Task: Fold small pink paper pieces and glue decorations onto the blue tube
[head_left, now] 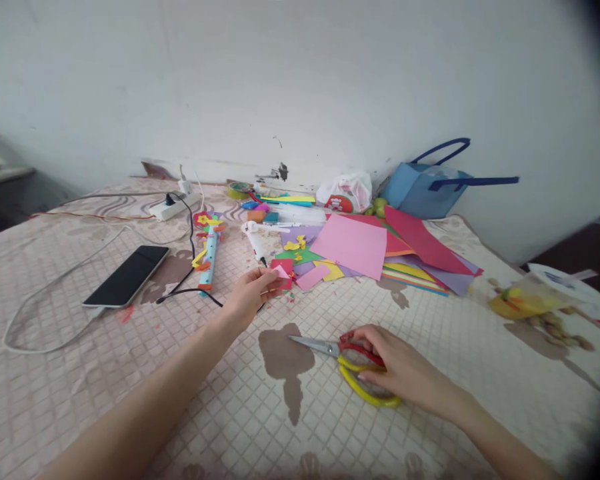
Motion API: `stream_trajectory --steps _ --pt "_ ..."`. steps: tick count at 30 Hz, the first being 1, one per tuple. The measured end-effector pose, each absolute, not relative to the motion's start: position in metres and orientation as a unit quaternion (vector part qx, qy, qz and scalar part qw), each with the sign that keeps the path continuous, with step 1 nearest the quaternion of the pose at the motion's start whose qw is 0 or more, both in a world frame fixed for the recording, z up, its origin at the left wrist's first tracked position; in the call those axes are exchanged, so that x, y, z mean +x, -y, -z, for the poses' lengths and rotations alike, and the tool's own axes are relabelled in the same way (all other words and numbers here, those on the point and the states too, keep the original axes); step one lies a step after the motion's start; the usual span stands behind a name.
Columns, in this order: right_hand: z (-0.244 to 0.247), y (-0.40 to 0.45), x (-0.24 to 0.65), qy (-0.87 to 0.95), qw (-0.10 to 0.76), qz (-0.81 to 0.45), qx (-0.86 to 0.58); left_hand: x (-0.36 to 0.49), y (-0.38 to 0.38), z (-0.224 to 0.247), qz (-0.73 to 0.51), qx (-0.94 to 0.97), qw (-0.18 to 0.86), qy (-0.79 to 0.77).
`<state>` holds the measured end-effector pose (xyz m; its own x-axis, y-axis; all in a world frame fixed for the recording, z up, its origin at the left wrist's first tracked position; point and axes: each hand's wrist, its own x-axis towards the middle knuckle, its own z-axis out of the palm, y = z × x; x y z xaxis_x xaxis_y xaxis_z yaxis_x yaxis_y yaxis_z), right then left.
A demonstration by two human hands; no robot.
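The left hand [253, 293], just left of the centre of the frame, grasps a small pink paper piece [282, 271] pinched between thumb and fingers. A red paper piece [288, 265] shows right behind it; whether the hand also grips this cannot be told.

The right hand [400, 368], right of centre in the lower half, grasps scissors [317, 345] by their red and yellow handles. The blades are together and point left in the frame, over a brown print on the checked tablecloth [220, 393]. Whether the scissors bear on the cloth cannot be determined.

Just above the left hand is a white glue gun [255, 241]. Left of it stands recorded a light-blue strip [211, 257] bearing coloured pieces, one a yellow flower on red. Further left, a dark-screened phone [127, 276] lies with a white cable attached; a power strip [173, 208] is located above it.

Right of centre, overlapping coloured sheets include a pink sheet [353, 243] and a red sheet [425, 239]. Small yellow cut-outs [296, 245] lie left of the pink sheet. A blue bag [423, 191] occupies the upper right, against the wall.
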<state>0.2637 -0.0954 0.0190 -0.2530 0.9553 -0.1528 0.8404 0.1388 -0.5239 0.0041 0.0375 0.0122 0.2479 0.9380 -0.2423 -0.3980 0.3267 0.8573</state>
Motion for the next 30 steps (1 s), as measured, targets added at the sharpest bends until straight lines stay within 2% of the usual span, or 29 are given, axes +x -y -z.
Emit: stream_trajectory --steps 4,12,15,17,20,22,26,30 --pt "-0.02 0.08 0.286 0.737 0.135 -0.264 -0.607 0.001 -0.04 -0.014 -0.479 0.348 0.701 -0.397" --pt "0.001 -0.015 0.352 0.689 0.258 -0.02 -0.677 0.007 -0.035 -0.008 -0.452 0.363 0.705 -0.409" --pt "0.006 -0.031 0.352 0.696 0.254 -0.007 -0.672 0.011 -0.029 -0.006 -0.437 0.389 0.697 -0.415" --pt "0.004 -0.032 0.34 0.701 0.289 -0.007 -0.652 0.012 -0.026 -0.006 -0.418 0.41 0.694 -0.42" --pt "-0.004 -0.024 0.304 0.689 0.376 -0.108 -0.61 0.015 -0.022 -0.006 -0.385 0.449 0.687 -0.421" --pt "-0.012 -0.017 0.272 0.672 0.391 -0.263 -0.571 0.017 -0.02 -0.006 -0.366 0.478 0.68 -0.418" --pt "-0.021 -0.005 0.215 0.661 0.328 -0.473 -0.481 0.019 -0.02 -0.006 -0.349 0.52 0.659 -0.416" --pt "-0.018 0.0 0.194 0.639 0.315 -0.541 -0.448 0.019 -0.021 -0.005 -0.347 0.538 0.646 -0.417"
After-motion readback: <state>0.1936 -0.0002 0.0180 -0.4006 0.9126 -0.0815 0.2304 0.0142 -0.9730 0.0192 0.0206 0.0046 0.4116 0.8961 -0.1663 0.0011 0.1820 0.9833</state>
